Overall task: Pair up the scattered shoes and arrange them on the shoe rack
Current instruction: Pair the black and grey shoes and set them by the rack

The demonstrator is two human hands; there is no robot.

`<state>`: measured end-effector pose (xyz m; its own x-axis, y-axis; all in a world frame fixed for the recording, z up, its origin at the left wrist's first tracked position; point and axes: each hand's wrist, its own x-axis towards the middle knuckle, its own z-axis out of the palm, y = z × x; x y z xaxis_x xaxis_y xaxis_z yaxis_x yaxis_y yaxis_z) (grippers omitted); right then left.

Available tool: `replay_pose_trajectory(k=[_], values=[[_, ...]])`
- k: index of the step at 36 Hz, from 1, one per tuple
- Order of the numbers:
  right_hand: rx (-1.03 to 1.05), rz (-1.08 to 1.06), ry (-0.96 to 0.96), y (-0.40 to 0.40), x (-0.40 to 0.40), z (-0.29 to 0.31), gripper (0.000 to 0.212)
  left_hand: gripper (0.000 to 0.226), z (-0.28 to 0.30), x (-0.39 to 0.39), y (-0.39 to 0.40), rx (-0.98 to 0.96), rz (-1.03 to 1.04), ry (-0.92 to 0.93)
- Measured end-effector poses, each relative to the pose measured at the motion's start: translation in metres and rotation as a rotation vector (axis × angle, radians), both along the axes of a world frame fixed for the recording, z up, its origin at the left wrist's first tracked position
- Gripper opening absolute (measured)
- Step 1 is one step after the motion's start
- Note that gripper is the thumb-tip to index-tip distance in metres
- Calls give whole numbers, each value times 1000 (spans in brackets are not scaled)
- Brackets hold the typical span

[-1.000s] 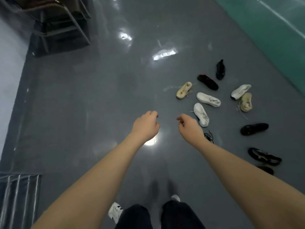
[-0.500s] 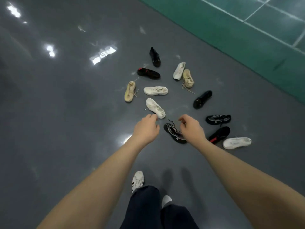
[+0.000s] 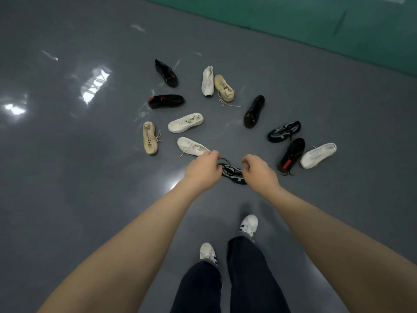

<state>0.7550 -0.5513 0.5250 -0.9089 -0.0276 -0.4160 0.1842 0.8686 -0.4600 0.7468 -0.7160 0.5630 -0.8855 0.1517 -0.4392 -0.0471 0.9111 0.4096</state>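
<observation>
We are seeing bare grey floor lying open across the whole left of the frame and at lower right. Ahead of us, scattered shoes are crowding the middle: a beige sneaker at centre left, a white sneaker at centre right, a black-and-grey sneaker lying between our hands. Gaps are running between most shoes.

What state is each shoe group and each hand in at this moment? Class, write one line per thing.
White shoes: four, scattered apart on the grey floor, unpaired.
Beige shoes: two, far apart, laces loose.
Black shoes with red marks: four, scattered.
Black-and-grey shoes: two; one lies partly hidden beneath the hands.
Left hand: fingers loosely curled, holding nothing.
Right hand: loosely curled, holding nothing.
</observation>
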Motion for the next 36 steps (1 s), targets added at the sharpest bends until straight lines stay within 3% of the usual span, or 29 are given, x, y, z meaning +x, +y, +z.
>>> replay_pose_trajectory(k=[6, 22, 36], values=[[-9, -57, -19, 35, -32, -27, 34, 33, -28, -40, 28, -15, -134, -36], [-66, -179, -159, 117, -142, -137, 31, 35, -140, -168, 97, -61, -170, -143], [-45, -168, -298, 104, -177, -371, 29, 36, -378, -217, 92, -99, -258, -241]])
